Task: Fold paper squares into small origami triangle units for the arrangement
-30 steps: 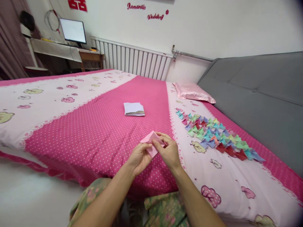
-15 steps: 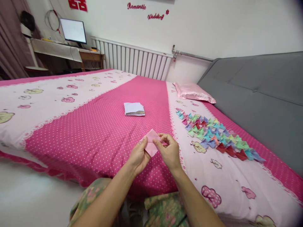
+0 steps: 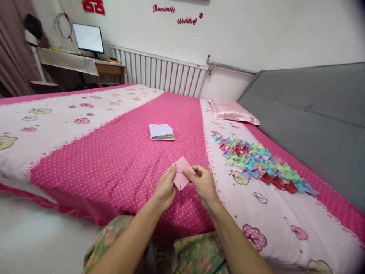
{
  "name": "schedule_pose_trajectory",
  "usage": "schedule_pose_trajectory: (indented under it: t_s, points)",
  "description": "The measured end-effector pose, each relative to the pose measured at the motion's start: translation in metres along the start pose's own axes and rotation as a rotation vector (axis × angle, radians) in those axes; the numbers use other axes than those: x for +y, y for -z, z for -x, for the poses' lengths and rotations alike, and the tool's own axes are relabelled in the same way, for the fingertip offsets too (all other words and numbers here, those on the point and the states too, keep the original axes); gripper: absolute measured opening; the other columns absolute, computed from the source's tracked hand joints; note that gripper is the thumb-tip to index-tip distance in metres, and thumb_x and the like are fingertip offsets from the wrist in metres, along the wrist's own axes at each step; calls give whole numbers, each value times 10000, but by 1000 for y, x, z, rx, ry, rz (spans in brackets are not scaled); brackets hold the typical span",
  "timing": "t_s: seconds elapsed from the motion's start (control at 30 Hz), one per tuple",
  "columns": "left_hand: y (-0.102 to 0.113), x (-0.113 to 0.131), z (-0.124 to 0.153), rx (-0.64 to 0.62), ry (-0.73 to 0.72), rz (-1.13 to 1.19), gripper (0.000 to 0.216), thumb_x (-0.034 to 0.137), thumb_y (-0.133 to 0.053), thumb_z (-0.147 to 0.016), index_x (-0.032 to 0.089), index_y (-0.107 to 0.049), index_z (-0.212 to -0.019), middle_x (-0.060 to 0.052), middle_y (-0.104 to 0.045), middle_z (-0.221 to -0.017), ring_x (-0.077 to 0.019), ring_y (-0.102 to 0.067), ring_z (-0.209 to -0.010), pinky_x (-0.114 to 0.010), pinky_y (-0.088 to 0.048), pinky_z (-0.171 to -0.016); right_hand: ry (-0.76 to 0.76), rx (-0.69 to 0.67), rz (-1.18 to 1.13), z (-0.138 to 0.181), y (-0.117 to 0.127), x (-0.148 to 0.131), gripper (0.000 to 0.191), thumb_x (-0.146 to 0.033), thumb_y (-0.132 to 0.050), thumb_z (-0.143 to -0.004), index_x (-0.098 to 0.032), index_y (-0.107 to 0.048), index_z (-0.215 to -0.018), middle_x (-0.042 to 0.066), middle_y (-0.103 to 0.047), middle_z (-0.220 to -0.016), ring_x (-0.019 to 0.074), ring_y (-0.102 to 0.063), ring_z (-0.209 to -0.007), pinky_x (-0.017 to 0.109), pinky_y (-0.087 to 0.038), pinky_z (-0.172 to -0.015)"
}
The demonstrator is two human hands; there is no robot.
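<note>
A small folded piece of pink paper (image 3: 182,164), diamond-shaped with crease lines, is held between my two hands above the edge of the bed. My left hand (image 3: 165,187) pinches its left corner, thumb on top. On the right corner, my right hand (image 3: 203,183) grips with the thumb pressed on the paper's face and the fingers curled behind. Beyond the hands lies a stack of square paper sheets (image 3: 161,131), white on top. To the right, several rows of small folded paper boats (image 3: 262,161) in many colours rest on the bedspread.
The bed (image 3: 114,160) has a pink dotted and white patterned cover. A pink pillow (image 3: 234,111) lies near the grey headboard (image 3: 308,102). Behind stand a white radiator (image 3: 159,70) and a desk with a monitor (image 3: 88,38). My knees are below the bed's edge.
The pink paper has turned slightly and now lies flatter, its diamond face more visible. My left fingers have shifted on its edge; my right thumb stays on it.
</note>
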State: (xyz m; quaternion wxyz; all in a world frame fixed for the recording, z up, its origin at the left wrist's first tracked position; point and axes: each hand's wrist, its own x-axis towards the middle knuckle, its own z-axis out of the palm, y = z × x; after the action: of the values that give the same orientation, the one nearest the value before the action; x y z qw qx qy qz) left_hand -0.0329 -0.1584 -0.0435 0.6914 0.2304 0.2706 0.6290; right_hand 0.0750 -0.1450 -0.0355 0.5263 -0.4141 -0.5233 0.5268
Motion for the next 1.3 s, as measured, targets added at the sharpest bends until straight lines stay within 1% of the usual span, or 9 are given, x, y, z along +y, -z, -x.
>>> schedule_pose_trajectory:
  t_s: [0.2, 0.33, 0.6, 0.73, 0.8, 0.9, 1.0, 1.1, 1.3]
  points:
    - [3, 3, -1, 30, -71, -124, 291, 359, -563, -732, 98, -636, -836, -78, -659, -752, -146, -597, -684, -223, -459, -615, 11, 47, 36, -1, 4, -1, 246, -371, -651, -653, -129, -615, -685, -10, -582, -579, 90, -499, -503, 206, -402, -493]
    - [8, 8, -2, 127, -132, -290, 285, 348, -619, -681, 70, -650, -737, -64, -639, -629, -111, -558, -565, -209, -436, -558, -3, 71, 41, -3, 8, -3, 223, -349, -646, -662, -129, -628, -694, -10, -583, -565, 80, -489, -487, 197, -401, -484]
    - [10, 11, -3, 189, -148, -385, 345, 427, -595, -668, 88, -653, -691, -51, -633, -581, -114, -546, -502, -228, -432, -523, -24, 56, 50, -7, 12, -6, 254, -302, -611, -685, -141, -656, -877, 19, -645, -693, 81, -512, -505, 213, -437, -505]
    - [6, 11, -3, 230, -114, -352, 350, 432, -612, -643, 83, -640, -649, -51, -627, -553, -113, -541, -473, -219, -423, -500, 12, 34, 78, -8, 15, -7, 344, -292, -584, -711, -168, -599, -1031, -22, -603, -588, 82, -502, -476, 214, -447, -500]
    - [7, 12, -3, 224, -110, -352, 347, 429, -606, -651, 84, -636, -647, -58, -632, -565, -119, -551, -488, -218, -426, -503, 44, 12, 104, -8, 15, -8, 329, -288, -563, -728, -180, -596, -1037, -21, -604, -600, 85, -509, -484, 216, -454, -504]
    - [9, 14, -2, 189, -130, -388, 338, 418, -578, -685, 85, -639, -678, -65, -640, -598, -126, -566, -521, -231, -444, -538, 107, 7, 177, -8, 16, -8, 257, -281, -531, -751, -184, -630, -967, 21, -652, -775, 96, -538, -542, 229, -467, -533]
    - [10, 15, -1, 151, -144, -456, 345, 426, -559, -699, 92, -646, -700, -60, -639, -602, -134, -571, -525, -259, -462, -566, 163, -32, 250, -7, 16, -7, 238, -277, -539, -749, -190, -640, -946, 48, -655, -904, 139, -587, -687, 265, -480, -625]
    - [9, 14, 1, 116, -142, -518, 351, 444, -554, -695, 106, -649, -676, -45, -627, -569, -131, -562, -502, -262, -462, -550, 190, -68, 244, -6, 14, -7, 215, -268, -603, -702, -187, -653, -895, 52, -662, -894, 176, -600, -797, 302, -473, -718]
    - [7, 8, 2, 37, -111, -600, 370, 454, -550, -694, 101, -649, -651, -39, -602, -530, -119, -540, -482, -235, -443, -512, 164, -46, 194, -5, 15, -9, 146, -259, -642, -666, -179, -682, -782, 45, -679, -809, 179, -613, -776, 311, -467, -742]
